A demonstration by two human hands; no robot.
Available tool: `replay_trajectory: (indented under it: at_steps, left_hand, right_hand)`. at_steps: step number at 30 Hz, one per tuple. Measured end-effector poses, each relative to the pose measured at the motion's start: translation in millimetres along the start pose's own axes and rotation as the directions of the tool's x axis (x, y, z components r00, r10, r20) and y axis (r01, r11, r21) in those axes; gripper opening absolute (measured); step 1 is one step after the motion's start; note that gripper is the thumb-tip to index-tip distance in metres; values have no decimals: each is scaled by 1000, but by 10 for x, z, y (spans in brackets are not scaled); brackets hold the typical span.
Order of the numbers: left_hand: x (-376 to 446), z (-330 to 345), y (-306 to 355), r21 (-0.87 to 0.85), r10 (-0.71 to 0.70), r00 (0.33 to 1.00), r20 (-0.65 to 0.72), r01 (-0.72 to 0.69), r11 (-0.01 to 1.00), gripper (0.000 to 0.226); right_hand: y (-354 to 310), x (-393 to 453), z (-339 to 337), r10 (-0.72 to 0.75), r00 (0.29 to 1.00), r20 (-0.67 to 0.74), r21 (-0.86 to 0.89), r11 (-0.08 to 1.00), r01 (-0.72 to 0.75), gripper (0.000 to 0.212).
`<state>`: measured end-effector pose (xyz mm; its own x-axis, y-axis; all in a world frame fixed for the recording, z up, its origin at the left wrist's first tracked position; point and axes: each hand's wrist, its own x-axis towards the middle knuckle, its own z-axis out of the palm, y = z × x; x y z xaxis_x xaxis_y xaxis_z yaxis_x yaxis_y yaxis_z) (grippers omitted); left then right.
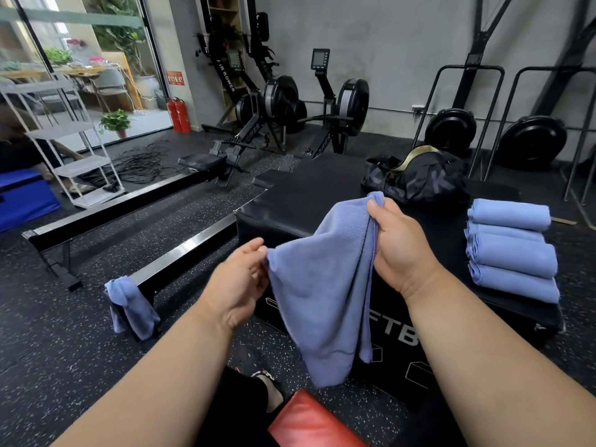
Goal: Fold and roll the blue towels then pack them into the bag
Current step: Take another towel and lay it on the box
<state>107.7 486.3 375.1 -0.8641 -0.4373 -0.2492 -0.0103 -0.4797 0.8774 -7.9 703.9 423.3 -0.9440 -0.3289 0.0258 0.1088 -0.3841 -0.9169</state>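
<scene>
A blue towel (325,285) hangs loose in front of me, above the near edge of a black padded box (306,195). My right hand (400,240) grips its upper corner, bunched in the fist. My left hand (242,275) pinches the towel's left edge, lower down. Several rolled blue towels (512,250) lie in a row on the right end of the box. A black duffel bag (419,179) sits at the box's far side, its top open. Another blue towel (132,304) is draped over the end of a rower rail on the floor to the left.
Rowing machines (277,104) stand folded against the back wall. Their long rails (180,253) run across the speckled floor at left. A white shelf rack (71,140) and cables lie at far left. A red pad (309,421) is by my knee.
</scene>
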Motion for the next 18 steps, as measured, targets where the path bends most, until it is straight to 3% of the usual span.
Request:
replay_trajectory:
  at_steps: [3, 6, 10, 14, 16, 18]
  left_hand:
    - [33, -58, 261, -72, 111, 993, -47, -114, 991, 21]
    - [53, -109, 426, -182, 169, 982, -82, -181, 967, 16]
    - [49, -96, 495, -189, 221, 971, -91, -234, 954, 15]
    - [7, 36, 511, -159, 233, 969, -83, -244, 957, 17]
    - [-22, 105, 514, -135, 242, 968, -60, -248, 959, 17]
    - [-47, 168, 526, -114, 260, 964, -44, -264, 958, 15]
  right_hand:
    - [8, 23, -115, -7, 996, -85, -178, 984, -8, 18]
    - [-8, 33, -267, -67, 996, -64, -387, 921, 37, 29]
    - [-1, 99, -478, -98, 992, -80, -525, 850, 42, 38]
    - [35, 96, -598, -165, 983, -76, -747, 663, 54, 36]
    - [47, 94, -669, -196, 970, -140, -768, 640, 18, 32]
    - [83, 116, -733, -186, 958, -218, -721, 692, -30, 32]
